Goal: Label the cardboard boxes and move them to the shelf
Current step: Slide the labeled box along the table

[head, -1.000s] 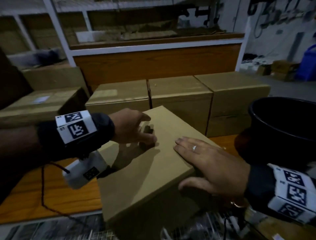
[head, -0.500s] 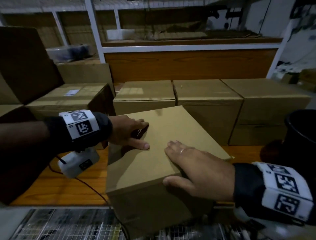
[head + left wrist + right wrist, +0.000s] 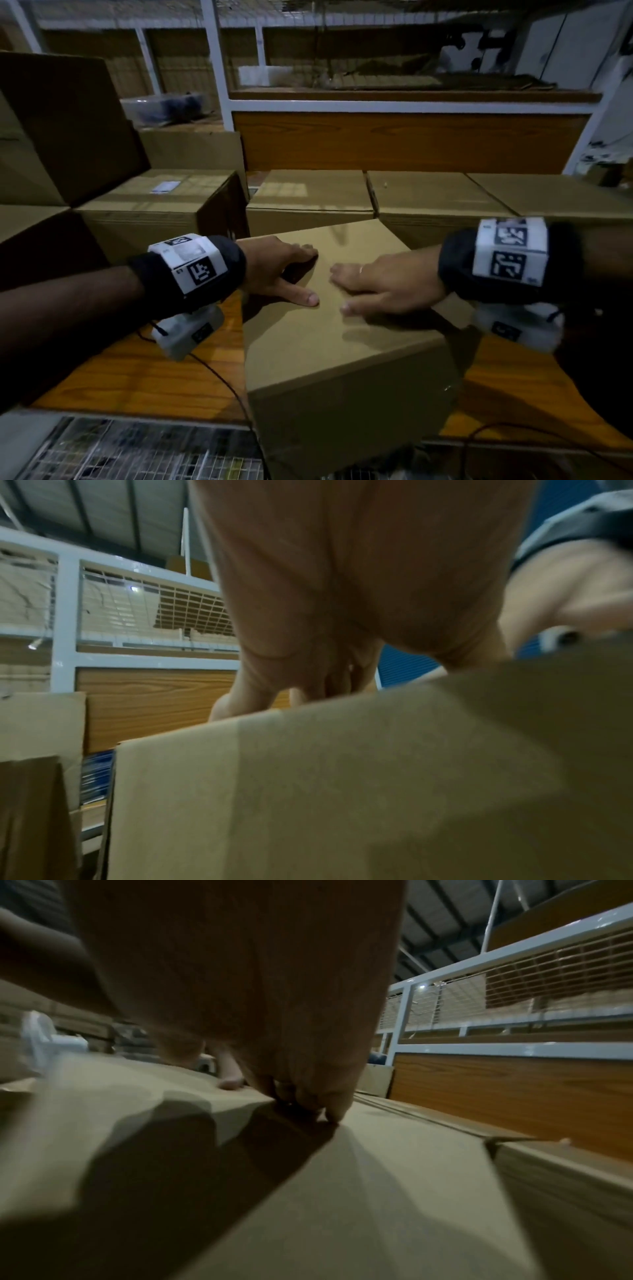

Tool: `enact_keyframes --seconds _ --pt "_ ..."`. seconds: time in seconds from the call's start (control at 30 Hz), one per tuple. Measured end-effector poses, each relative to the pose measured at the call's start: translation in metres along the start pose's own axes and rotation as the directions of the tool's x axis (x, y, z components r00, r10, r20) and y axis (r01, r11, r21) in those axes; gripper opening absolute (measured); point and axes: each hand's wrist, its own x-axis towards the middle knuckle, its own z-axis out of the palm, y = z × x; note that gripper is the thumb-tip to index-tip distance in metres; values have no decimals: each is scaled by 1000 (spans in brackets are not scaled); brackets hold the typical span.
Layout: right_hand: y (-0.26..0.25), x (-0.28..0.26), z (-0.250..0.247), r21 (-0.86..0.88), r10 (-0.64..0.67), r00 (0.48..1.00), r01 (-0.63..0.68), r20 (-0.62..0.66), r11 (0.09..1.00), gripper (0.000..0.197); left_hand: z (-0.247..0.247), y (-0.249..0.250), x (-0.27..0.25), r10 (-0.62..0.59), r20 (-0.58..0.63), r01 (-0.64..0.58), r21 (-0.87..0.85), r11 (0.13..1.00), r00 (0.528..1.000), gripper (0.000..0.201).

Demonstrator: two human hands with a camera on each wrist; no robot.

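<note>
A plain brown cardboard box (image 3: 329,346) stands on the wooden table (image 3: 137,377), one corner over the front edge. My left hand (image 3: 274,267) lies on its top at the far left, fingers reaching the far edge and thumb stretched across the top. My right hand (image 3: 383,287) rests flat on the top beside it, fingertips close to the left thumb. Neither hand holds anything. No label shows on this box. In the left wrist view the palm (image 3: 342,588) hangs over the box (image 3: 342,791). The right wrist view shows fingertips (image 3: 329,1107) touching the box (image 3: 359,1204).
Three cardboard boxes (image 3: 308,202) (image 3: 435,202) (image 3: 555,198) line the back, touching the near box. More boxes stack at left, one (image 3: 147,212) bearing a white label (image 3: 164,186). A white-framed shelf with a wood panel (image 3: 411,144) rises behind. A wire grid (image 3: 137,452) lies below the table edge.
My right hand moved from the box's near right edge onto the middle of the top, toward the left thumb. The view swung left, and the black bin has left the picture.
</note>
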Motion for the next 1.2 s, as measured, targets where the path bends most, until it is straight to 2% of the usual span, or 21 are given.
enact_keyframes --seconds 0.07,0.23,0.33,0.47,0.57,0.7,0.77,0.9,1.03,1.13,1.2 --pt "0 10 -3 -40 30 999 -31 -30 999 74 1 -1 1 -8 -23 8 -19 1000 1000 99" --pt "-12 26 1 -52 -104 994 103 -13 993 82 8 -3 6 1 -65 -7 -81 997 998 97" --pt "-10 32 -2 -47 -52 996 48 -71 998 81 9 -4 3 2 -64 -7 -81 997 998 100" --pt "-5 26 2 -64 -82 996 80 -24 995 72 14 -4 0 18 -59 -24 -93 995 998 107" --pt "6 20 4 -33 10 999 -11 -51 999 73 15 -2 -1 5 -59 -11 -106 994 998 108" --pt "11 10 13 -33 4 999 -5 -37 999 72 15 -3 -2 3 -62 -10 -125 992 998 107" --pt "16 2 18 4 54 996 -54 -71 999 73 15 -1 -3 -4 -58 -3 -130 992 998 106" --pt "19 -12 29 38 -13 999 15 -38 999 67 14 -1 -4 -11 -50 5 -134 991 999 104" --pt "16 -9 23 31 54 994 -51 -96 998 66 13 1 -4 -17 -39 12 -127 992 999 104" --pt "8 2 14 24 -36 996 38 -76 999 59 14 0 -2 -20 -32 16 -135 991 999 107" --pt "12 8 8 30 19 993 -15 -113 999 59 15 -1 -3 -32 -33 27 -146 989 999 108"
